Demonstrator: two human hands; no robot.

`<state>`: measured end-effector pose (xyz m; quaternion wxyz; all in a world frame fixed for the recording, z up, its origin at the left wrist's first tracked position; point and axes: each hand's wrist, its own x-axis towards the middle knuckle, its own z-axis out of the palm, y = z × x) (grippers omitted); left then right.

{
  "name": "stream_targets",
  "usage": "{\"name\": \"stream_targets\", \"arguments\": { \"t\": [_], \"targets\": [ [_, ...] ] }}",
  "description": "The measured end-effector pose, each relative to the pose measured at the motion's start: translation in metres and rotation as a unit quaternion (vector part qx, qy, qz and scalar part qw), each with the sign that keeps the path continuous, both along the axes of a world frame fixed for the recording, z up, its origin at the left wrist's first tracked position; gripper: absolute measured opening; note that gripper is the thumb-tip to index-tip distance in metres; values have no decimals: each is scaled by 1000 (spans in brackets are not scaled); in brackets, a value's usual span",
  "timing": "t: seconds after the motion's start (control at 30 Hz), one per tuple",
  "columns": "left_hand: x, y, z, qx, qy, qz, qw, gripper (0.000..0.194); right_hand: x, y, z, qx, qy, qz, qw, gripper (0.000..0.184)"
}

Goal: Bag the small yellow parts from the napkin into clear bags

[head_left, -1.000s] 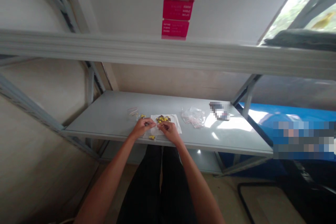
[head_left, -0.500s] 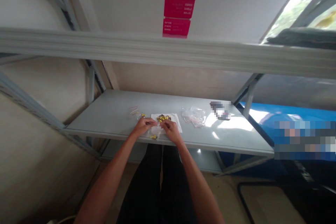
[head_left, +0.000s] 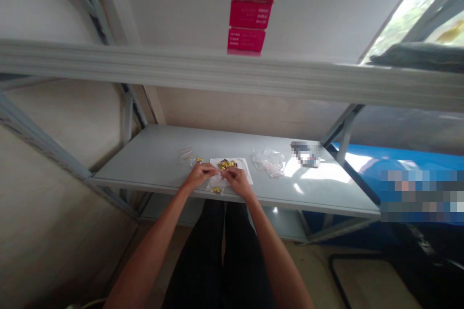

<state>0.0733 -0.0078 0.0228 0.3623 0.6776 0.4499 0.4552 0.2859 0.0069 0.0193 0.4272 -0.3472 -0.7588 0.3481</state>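
My left hand [head_left: 201, 174] and my right hand [head_left: 235, 178] meet fingertip to fingertip at the shelf's front edge. Both are closed, pinching the top of a clear zip bag [head_left: 216, 185] between them. Small yellow and dark pieces [head_left: 216, 190] lie at the bottom of that bag. Just beyond my fingers, a pile of yellow and dark small parts [head_left: 228, 164] rests on a white sheet [head_left: 247, 169]. What exactly these parts are is too small to tell.
Left of the sheet lie small clear bags [head_left: 186, 153], with a few yellow pieces [head_left: 199, 160] nearby. Several clear bags [head_left: 270, 160] lie to the right on the grey shelf [head_left: 145, 154]. An upper shelf beam [head_left: 217, 75] crosses in front, and red labels [head_left: 251, 13] are above it.
My hands stay at the bag's top, their fingertips slightly closer together along it. The whole view has shifted slightly; the things on the shelf stay in place.
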Motion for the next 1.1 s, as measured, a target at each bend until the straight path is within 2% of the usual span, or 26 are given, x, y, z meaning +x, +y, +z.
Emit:
{"name": "stream_targets", "arguments": {
  "t": [0.23, 0.3, 0.33, 0.4, 0.47, 0.57, 0.63, 0.7, 0.77, 0.87, 0.93, 1.0, 1.1],
  "targets": [
    [2, -4, 1, -25, -34, 39, 998, 35, 1, 0, -2, -24, -4, -24, 999, 41],
    [1, -3, -1, -6, -77, 88, 993, 40, 1, 1, -2, -34, 10, -47, 998, 45],
    [0, -3, -4, 9, -106, 135, 985, 42, 1, 1, -2, -40, 22, -66, 997, 48],
    [-4, 1, -11, 41, -160, 260, 951, 46, 0, 1, -2, -45, 46, -105, 992, 53],
    [-10, 4, -20, 75, -173, 392, 900, 48, 0, -2, -3, -37, 52, -137, 988, 55],
    [-15, 7, -28, 125, -79, 541, 828, 53, 2, -6, 0, -10, 28, -201, 979, 52],
    [-14, 4, -26, 149, 10, 588, 795, 62, 10, -6, 4, 41, -16, -267, 963, 43],
    [-9, 0, -20, 174, 70, 581, 792, 67, 22, 1, 10, 116, -87, -330, 933, 33],
    [-3, -3, -13, 204, 109, 516, 825, 60, 38, 12, 16, 166, -162, -372, 899, 45],
    [4, -5, -6, 214, 137, 392, 884, 43, 58, 33, 16, 152, -262, -394, 868, 59],
    [6, -5, -5, 202, 142, 354, 902, 36, 67, 42, 12, 120, -315, -388, 858, 51],
    [8, -6, -5, 193, 146, 343, 908, 34, 73, 47, 7, 105, -340, -375, 856, 40],
    [10, -7, -4, 192, 159, 319, 914, 33, 75, 45, 7, 133, -311, -371, 865, 32]
  ]
}}
